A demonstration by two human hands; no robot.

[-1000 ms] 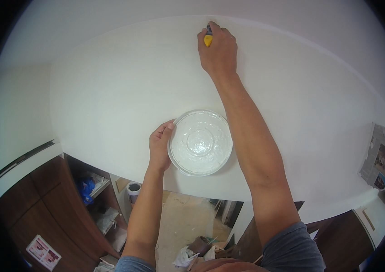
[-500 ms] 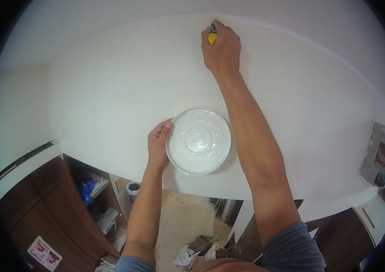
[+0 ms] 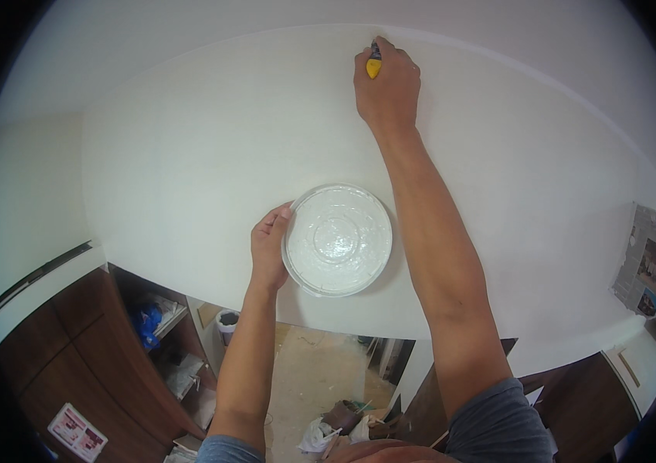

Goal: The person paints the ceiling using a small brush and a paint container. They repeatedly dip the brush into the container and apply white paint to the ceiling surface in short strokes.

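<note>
My left hand [image 3: 267,245] is closed on the left rim of a round white bucket lid [image 3: 337,241], held in front of the wall with its ringed inside facing me. A wet, glossy white coating that looks like paint covers the lid. Higher up, my right hand [image 3: 389,85] grips a tool with a yellow and black handle [image 3: 374,68], close to the line where the white wall [image 3: 189,170] meets the ceiling [image 3: 212,23]. The tool's working end is hidden behind my fingers, so its kind does not show.
Dark brown wooden cabinets [image 3: 81,363] stand at the lower left, beside open shelves [image 3: 173,324] with a blue bag. Below are a bucket [image 3: 227,322] and white bags [image 3: 316,436] on a stained floor [image 3: 305,378]. Newspaper [image 3: 652,266] covers something at the right.
My right hand has shifted slightly to the right along the top of the wall with the tool. My left hand and the lid have hardly moved.
</note>
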